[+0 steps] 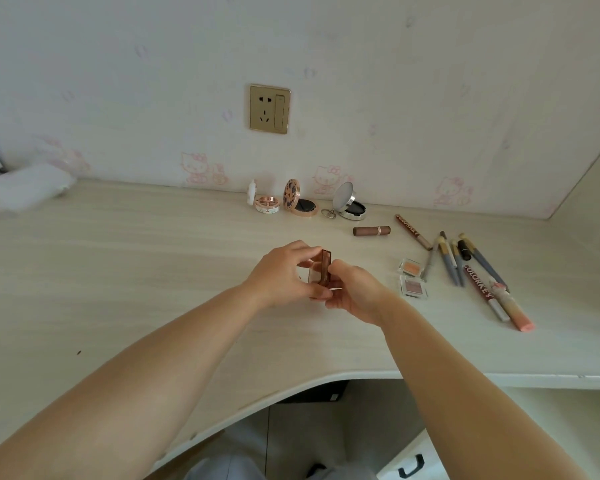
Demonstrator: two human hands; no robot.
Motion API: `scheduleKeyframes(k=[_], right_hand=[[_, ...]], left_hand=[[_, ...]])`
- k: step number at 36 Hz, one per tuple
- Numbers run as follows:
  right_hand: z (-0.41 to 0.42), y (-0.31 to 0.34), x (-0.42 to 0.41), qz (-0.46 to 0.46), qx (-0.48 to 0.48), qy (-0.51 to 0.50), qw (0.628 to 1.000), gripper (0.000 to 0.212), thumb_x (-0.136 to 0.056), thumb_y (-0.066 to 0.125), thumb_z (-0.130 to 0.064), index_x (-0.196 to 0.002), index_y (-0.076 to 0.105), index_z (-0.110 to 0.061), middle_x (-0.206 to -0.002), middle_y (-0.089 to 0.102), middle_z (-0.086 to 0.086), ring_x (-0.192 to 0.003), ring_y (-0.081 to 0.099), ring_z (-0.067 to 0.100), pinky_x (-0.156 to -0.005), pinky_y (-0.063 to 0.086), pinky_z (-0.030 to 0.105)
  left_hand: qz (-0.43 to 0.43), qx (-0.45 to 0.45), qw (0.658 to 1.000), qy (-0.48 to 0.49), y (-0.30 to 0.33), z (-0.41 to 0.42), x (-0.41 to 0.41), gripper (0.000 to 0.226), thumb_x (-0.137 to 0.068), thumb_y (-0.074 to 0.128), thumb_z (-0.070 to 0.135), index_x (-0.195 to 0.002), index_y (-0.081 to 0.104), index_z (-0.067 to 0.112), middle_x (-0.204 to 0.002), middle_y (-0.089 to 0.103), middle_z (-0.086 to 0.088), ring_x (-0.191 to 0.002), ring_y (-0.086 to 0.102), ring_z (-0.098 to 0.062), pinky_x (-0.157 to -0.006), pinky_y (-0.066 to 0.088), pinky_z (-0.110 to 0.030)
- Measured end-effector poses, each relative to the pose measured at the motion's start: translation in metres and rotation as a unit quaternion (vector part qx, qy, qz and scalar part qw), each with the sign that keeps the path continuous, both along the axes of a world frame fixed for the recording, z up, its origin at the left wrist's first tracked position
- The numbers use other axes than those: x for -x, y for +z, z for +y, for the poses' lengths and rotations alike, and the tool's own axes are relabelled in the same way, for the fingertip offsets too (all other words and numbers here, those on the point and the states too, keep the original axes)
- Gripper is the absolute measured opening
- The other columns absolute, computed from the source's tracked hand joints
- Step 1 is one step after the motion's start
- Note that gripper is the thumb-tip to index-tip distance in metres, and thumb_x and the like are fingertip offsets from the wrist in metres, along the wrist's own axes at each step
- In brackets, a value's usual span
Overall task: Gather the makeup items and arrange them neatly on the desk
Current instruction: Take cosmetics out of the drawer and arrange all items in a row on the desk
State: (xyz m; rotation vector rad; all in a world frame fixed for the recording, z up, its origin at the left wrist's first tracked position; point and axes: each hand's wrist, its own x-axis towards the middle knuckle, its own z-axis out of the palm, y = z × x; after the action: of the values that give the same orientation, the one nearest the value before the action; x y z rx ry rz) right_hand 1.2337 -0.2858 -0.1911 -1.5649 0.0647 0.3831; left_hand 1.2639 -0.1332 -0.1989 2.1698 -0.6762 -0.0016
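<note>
Translucent brown, a small hinged makeup case (325, 268) is being gripped by fingers of both the left hand (280, 276) and right hand (355, 292). Two tubes (478, 286) lying on the tabletop (153, 258) are reading "COLORKEY".

Small brown case (326, 268), apparently open, upright above the desk (153, 271).

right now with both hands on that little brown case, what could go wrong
1. The small brown case is held above the desk by the left hand and right hand with fingertips only; it looks part open, so it might slip or snap shut.
2. Three open compacts stand by the wall with lids up; a reaching arm could tip them.
3. The brown lipstick lies on its side and may roll.
</note>
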Motion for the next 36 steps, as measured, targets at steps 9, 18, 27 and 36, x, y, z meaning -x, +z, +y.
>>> scheduleKeyframes(k=[9,18,27,36], right_hand=[[-0.002,-0.007,-0.005,-0.001,-0.039,-0.074,0.996,0.039,-0.097,0.02,-0.014,-0.089,0.057,-0.005,-0.075,0.059,0.011,-0.067,0.06,0.026,-0.056,0.038,0.028],[0.001,-0.011,-0.007,0.018,-0.115,-0.102,0.988,0.039,-0.101,0.026,-0.012,-0.095,0.063,-0.003,-0.083,0.067,0.013,-0.079,0.064,0.028,-0.078,0.053,0.034],[0.011,-0.026,-0.02,-0.096,0.206,-0.149,0.962,0.034,-0.097,0.044,-0.023,-0.129,0.054,-0.019,-0.106,0.062,0.003,-0.08,0.058,0.016,-0.071,0.045,0.023],[0.021,-0.029,-0.031,-0.13,0.343,-0.009,0.93,0.071,-0.078,0.074,-0.026,-0.141,0.041,-0.022,-0.093,0.052,-0.011,-0.091,0.052,0.009,-0.07,0.038,0.016]], left_hand=[[0.059,0.079,0.995,0.03,0.0,0.002,-0.003,0.066,-0.063,0.086,0.022,-0.123,0.058,0.024,-0.115,0.059,0.011,-0.107,0.061,-0.006,-0.089,0.044,-0.012],[0.107,0.12,0.985,0.054,-0.005,0.017,-0.009,0.066,-0.067,0.083,0.023,-0.126,0.054,0.029,-0.118,0.055,0.016,-0.105,0.056,0.0,-0.075,0.038,0.0],[0.118,0.12,0.984,0.056,-0.007,0.036,-0.014,0.069,-0.072,0.08,0.017,-0.133,0.048,0.024,-0.126,0.052,0.012,-0.113,0.053,-0.001,-0.088,0.034,-0.009],[0.124,0.1,0.985,0.061,-0.014,0.061,-0.022,0.072,-0.072,0.079,0.015,-0.136,0.045,0.022,-0.126,0.051,0.012,-0.114,0.051,-0.002,-0.082,0.033,-0.002]])
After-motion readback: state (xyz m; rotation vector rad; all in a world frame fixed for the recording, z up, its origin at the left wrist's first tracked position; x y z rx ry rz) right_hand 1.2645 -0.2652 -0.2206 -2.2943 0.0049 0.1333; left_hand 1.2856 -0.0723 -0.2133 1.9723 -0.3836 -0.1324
